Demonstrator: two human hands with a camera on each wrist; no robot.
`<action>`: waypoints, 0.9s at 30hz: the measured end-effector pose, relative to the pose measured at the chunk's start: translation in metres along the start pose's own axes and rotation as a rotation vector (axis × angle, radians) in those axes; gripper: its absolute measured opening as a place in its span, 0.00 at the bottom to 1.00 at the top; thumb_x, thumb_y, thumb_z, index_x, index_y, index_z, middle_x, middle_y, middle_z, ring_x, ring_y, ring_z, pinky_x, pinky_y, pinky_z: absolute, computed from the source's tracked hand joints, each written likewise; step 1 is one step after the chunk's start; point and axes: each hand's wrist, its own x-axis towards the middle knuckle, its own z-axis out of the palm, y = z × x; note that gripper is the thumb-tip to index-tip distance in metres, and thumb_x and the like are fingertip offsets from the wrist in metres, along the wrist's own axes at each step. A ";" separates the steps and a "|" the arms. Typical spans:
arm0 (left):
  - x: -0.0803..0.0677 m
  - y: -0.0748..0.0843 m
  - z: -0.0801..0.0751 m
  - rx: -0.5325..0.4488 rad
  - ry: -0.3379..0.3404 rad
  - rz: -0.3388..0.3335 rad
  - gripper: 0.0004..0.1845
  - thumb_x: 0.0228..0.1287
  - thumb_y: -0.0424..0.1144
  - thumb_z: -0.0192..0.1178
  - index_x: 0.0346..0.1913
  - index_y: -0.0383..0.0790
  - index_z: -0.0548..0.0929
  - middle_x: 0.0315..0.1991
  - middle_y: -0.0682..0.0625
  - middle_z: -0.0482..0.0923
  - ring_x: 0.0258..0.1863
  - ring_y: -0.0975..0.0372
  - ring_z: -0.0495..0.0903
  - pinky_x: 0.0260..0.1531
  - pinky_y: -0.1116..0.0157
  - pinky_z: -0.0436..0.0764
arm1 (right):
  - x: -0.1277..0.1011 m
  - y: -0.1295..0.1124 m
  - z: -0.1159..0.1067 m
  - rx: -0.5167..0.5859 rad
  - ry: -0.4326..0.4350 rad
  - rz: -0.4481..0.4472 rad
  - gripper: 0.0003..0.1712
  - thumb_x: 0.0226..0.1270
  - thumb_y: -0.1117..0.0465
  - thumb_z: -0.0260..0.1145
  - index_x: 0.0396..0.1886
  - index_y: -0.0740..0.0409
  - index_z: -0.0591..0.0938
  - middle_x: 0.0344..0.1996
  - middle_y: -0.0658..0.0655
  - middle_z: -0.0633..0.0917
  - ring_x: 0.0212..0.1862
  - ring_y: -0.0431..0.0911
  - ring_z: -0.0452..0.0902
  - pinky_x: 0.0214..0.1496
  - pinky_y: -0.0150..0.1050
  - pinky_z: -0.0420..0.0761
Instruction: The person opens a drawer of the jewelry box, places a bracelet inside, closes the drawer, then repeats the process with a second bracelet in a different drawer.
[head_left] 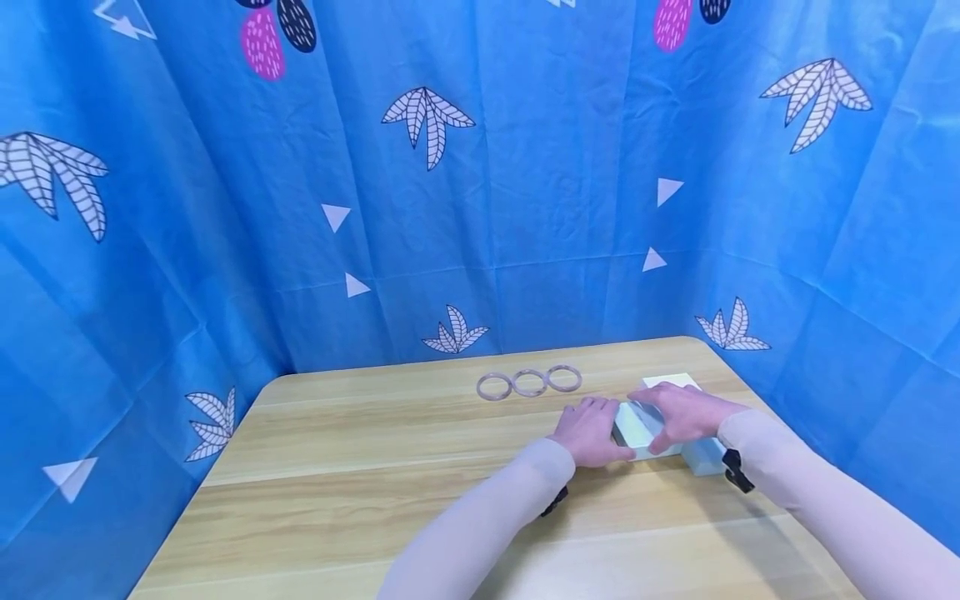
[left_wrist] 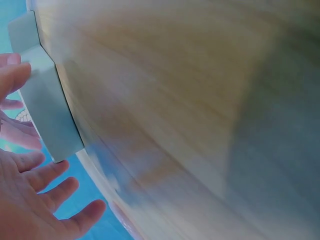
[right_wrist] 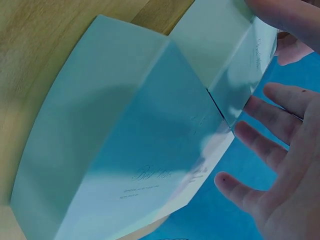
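Pale-blue rectangular cardboard box steadied between both hands: left hand flat against its side, right hand spread loosely over top, neither clenched.

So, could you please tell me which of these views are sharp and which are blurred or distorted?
Head view: sharp, evenly lit, wide-angle bending of the curtain at the edges. Left wrist view: table smeared by blur, shadow darkening its right side. Right wrist view: pale box fairly clear with its small print soft, right hand slightly soft.

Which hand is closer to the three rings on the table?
Left. The left hand lies just in front of the rings, a bit to their right. The right hand is farther right, on the white box.
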 end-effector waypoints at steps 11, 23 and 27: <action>-0.003 0.000 0.001 0.022 0.015 0.002 0.46 0.56 0.74 0.61 0.74 0.56 0.65 0.70 0.60 0.71 0.68 0.63 0.69 0.62 0.56 0.74 | 0.001 -0.001 0.002 -0.026 0.016 -0.037 0.53 0.41 0.43 0.84 0.69 0.55 0.76 0.68 0.64 0.75 0.66 0.64 0.69 0.61 0.68 0.72; -0.009 -0.002 -0.002 0.037 0.019 -0.006 0.45 0.56 0.75 0.59 0.74 0.58 0.65 0.69 0.62 0.71 0.67 0.65 0.69 0.61 0.56 0.74 | 0.000 -0.005 0.002 -0.047 0.035 -0.053 0.51 0.41 0.42 0.83 0.67 0.55 0.77 0.67 0.64 0.76 0.68 0.65 0.68 0.62 0.72 0.67; -0.010 -0.004 -0.005 0.025 0.017 -0.004 0.45 0.57 0.74 0.60 0.74 0.58 0.65 0.69 0.62 0.71 0.67 0.64 0.69 0.61 0.56 0.74 | 0.000 -0.005 0.001 -0.060 0.053 -0.071 0.51 0.41 0.41 0.82 0.67 0.55 0.77 0.65 0.64 0.77 0.65 0.64 0.70 0.59 0.69 0.71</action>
